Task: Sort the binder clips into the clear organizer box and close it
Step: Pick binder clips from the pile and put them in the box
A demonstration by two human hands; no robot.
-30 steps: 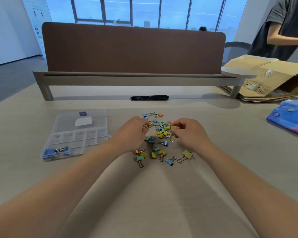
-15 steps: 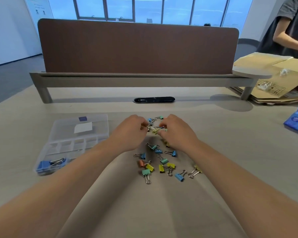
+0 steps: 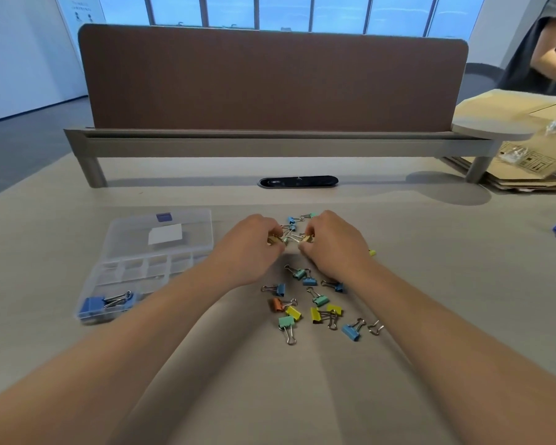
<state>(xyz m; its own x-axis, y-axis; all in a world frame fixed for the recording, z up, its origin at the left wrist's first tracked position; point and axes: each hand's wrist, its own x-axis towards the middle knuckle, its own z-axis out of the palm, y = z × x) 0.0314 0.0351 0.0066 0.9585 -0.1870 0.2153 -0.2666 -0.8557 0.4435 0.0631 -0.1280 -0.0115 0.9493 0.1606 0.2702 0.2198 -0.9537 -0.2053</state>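
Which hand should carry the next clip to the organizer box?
Left. The left hand pinches a yellow clip, and the open organizer box lies on its outer side; the right hand would likely have to cross the left arm.

Beige desk (image 3: 77,364), brown divider (image 3: 270,81) across its back, grey rail (image 3: 270,144) beneath, black cable slot (image 3: 297,181), daylit windows (image 3: 286,11) behind, white wall (image 3: 20,53) left, dark floor (image 3: 23,149)

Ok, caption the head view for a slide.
The left hand and right hand pinch yellow binder clips beside the open clear organizer box.
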